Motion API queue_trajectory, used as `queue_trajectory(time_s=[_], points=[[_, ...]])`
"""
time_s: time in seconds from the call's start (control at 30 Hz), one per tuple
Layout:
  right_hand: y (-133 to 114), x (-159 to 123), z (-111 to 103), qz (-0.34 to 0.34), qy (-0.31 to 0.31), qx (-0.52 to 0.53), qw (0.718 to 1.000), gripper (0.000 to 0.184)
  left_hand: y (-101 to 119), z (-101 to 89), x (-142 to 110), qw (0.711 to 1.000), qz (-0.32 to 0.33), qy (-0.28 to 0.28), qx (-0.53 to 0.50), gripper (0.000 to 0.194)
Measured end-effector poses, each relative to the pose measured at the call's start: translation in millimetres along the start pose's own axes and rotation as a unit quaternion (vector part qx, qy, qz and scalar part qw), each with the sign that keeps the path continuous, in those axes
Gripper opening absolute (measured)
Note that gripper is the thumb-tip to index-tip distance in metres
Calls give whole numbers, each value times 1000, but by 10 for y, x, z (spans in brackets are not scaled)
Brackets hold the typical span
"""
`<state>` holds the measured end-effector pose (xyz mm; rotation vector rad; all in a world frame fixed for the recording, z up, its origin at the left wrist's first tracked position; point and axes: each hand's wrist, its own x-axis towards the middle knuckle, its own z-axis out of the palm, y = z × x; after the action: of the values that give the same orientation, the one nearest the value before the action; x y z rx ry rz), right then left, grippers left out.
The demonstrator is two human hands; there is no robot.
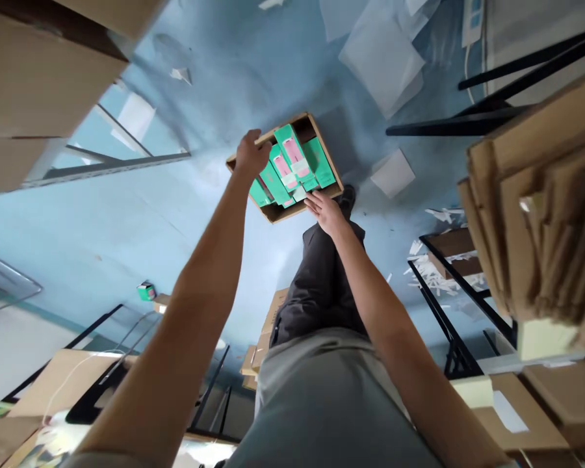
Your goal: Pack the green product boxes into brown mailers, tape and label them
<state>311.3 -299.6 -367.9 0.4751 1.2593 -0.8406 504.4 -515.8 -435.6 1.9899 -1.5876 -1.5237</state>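
Observation:
An open cardboard box [332, 170] holds several green packages [320, 162] with pink pictures on some of them. One package [292, 153] lies on top of the others, higher than the rim. My left hand [252, 156] is at the far left corner of the box, its fingers bent over the rim; the fingertips are partly hidden. On the near side, my right hand [324, 211] rests at the rim with fingers stretched out towards a small whitish patch [299, 194] among the packages. Whether the box touches the floor I cannot tell.
Flattened cardboard [541, 227] is stacked at the right by black metal legs [448, 305]. White sheets [385, 58] and paper scraps lie on the blue floor [199, 214]. A large carton [43, 84] stands at upper left; a small green box [146, 291] sits lower left.

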Motion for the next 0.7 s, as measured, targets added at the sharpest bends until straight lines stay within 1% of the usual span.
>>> queue_trajectory(time_s=[0.07, 0.1, 0.17, 0.2, 0.23, 0.3, 0.37, 0.43, 0.5, 0.53, 0.6, 0.7], points=[[154, 505, 39, 4, 34, 12, 999, 22, -99, 176, 278, 997, -27, -29, 64, 59], [232, 744, 70, 4, 47, 12, 999, 28, -145, 263, 402, 995, -28, -39, 87, 66], [377, 1183, 146, 9, 66, 5, 998, 40, -250, 424, 625, 992, -8, -54, 111, 79], [439, 1378, 187, 12, 72, 3, 997, 43, -313, 496, 727, 992, 10, -59, 113, 82], [491, 1553, 226, 14, 78, 2, 997, 45, -380, 559, 819, 991, 28, -64, 112, 82], [568, 1829, 296, 23, 87, 11, 996, 47, -514, 659, 971, 989, 53, -72, 118, 75], [613, 1989, 348, 41, 97, 32, 994, 49, -613, 723, 1055, 985, 49, -79, 148, 66], [640, 2018, 386, 56, 109, 51, 991, 49, -644, 750, 1044, 980, 32, -78, 178, 57], [663, 1909, 422, 57, 110, 52, 991, 48, -587, 742, 918, 983, 38, -63, 171, 48], [674, 1805, 443, 54, 110, 47, 991, 47, -523, 726, 808, 986, 50, -51, 154, 43], [689, 1502, 494, 48, 117, 35, 991, 44, -326, 666, 501, 991, 76, -21, 111, 35], [670, 845, 550, 27, 141, 20, 989, 42, 100, 519, -136, 995, 73, 32, 56, 27]])
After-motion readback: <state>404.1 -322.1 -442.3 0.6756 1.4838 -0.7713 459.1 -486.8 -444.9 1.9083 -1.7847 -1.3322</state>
